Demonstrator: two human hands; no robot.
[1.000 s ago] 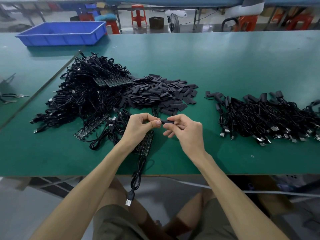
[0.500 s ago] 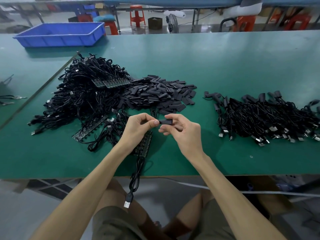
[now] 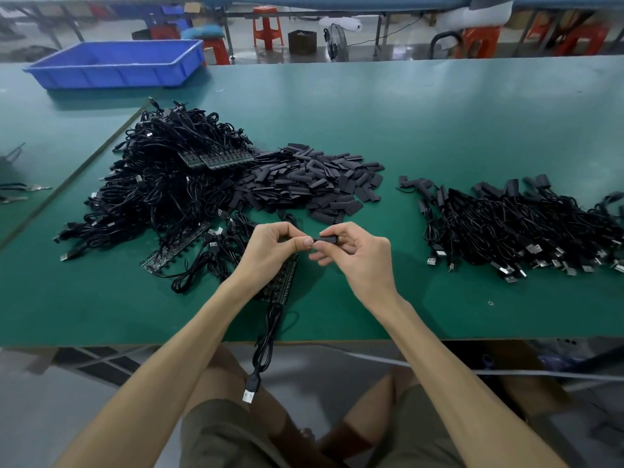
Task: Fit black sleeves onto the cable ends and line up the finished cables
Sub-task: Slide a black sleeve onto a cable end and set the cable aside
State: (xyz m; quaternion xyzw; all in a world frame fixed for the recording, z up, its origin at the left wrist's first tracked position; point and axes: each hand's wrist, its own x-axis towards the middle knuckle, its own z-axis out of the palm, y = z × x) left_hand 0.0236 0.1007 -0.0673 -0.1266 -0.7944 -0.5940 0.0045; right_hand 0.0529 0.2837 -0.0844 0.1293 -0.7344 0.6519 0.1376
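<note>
One sleeve (image 3: 327, 238) is pinched in right hand (image 3: 361, 261); left hand (image 3: 270, 251) pinches end of cable (image 3: 266, 336). Fitting step in hand; next needs end aligned with sleeve mouth, then pushed in.

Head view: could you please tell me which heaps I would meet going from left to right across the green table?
Tangled cable heap → pile of loose black sleeves → sleeved cables.
</note>
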